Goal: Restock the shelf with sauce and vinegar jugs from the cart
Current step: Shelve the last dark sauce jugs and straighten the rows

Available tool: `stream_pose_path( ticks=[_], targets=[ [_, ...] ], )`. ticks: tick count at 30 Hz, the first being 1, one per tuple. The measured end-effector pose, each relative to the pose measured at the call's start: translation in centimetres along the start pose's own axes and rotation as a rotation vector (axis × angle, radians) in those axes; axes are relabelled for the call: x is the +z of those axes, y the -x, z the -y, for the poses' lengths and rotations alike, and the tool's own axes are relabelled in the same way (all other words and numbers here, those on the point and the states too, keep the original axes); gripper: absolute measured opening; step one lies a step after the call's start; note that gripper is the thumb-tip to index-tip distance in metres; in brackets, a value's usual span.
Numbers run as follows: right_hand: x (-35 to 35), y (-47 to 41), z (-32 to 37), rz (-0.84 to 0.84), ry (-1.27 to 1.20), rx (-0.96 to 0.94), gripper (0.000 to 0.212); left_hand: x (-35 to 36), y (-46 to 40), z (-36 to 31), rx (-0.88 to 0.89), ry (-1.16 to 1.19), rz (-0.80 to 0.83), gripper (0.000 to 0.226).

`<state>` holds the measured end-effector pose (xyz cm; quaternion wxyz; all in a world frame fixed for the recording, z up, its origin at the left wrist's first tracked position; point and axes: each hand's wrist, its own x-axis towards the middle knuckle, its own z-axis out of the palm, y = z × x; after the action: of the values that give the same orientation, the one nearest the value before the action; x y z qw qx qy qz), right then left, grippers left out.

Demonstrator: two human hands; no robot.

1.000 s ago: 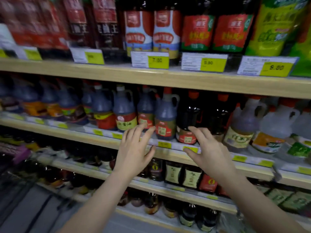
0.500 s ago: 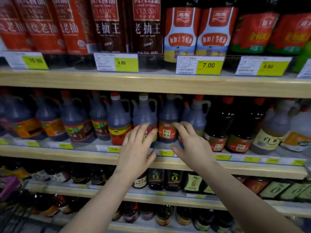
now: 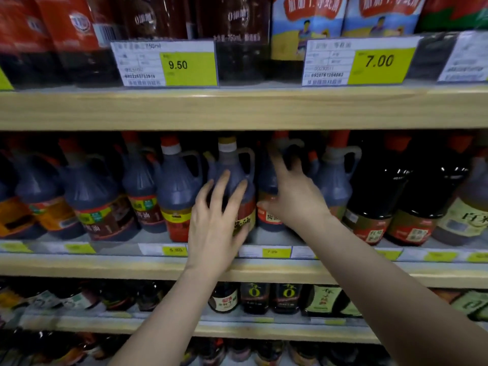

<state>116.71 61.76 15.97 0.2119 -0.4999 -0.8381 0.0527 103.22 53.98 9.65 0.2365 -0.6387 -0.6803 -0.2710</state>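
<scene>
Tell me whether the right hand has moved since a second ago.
Yes. The right hand went up from the shelf's price strip to the jug above.

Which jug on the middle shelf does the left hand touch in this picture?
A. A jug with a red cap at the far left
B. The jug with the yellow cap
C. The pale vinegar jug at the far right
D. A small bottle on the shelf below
B: the left hand lies with spread fingers on the front of the yellow-capped jug, while the right hand is at the next jug to the right.
</scene>
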Motion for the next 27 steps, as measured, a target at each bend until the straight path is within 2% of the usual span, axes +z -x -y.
stream_pose_path(
  ticks=[7, 14, 27],
  targets=[
    [-0.4, -0.6, 0.8, -0.085, 0.194, 0.028, 0.092, 0.5, 0.4, 0.1, -0.014, 0.015, -0.029, 0.078],
    [-1.2, -0.2, 0.8, -0.043, 0.209, -0.014, 0.098, 0.9, 0.3, -0.1, -0.064, -0.041, -0.030, 0.089],
    [-1.5, 1.4, 1.7, -0.046, 0.200, -0.020, 0.104, 1.2, 0.1, 0.6, -0.047, -0.016, -0.052, 0.078]
  ],
)
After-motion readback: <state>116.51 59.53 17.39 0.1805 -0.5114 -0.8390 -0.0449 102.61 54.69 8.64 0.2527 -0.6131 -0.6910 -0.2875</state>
